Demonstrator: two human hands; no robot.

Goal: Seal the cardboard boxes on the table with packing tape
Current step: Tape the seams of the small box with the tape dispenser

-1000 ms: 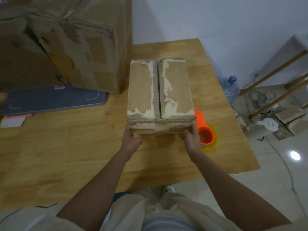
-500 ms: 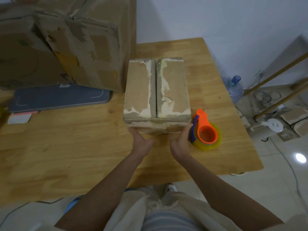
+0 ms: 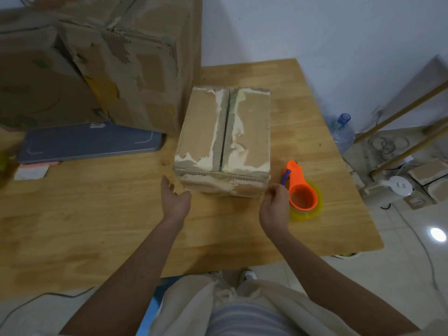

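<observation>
A small worn cardboard box [image 3: 206, 132] stands on the wooden table [image 3: 97, 214], its two top flaps closed with an untaped seam [image 3: 224, 132] down the middle. My left hand [image 3: 175, 202] hovers with fingers spread just off the box's near left corner. An orange tape dispenser [image 3: 301, 190] holding a yellowish tape roll [image 3: 315, 209] lies right of the box. My right hand [image 3: 275, 207] is beside the dispenser's left edge, fingers loosely curled close to its purple part [image 3: 285, 177], holding nothing that I can see.
A large battered cardboard box [image 3: 101, 61] fills the back left of the table. A dark grey flat scale [image 3: 89, 141] lies in front of it. The table's right edge [image 3: 358, 166] drops to a floor with a water bottle [image 3: 341, 132] and cables.
Both hands came off the box's near face. My left hand drew back to the left and my right hand moved right to the tape dispenser.
</observation>
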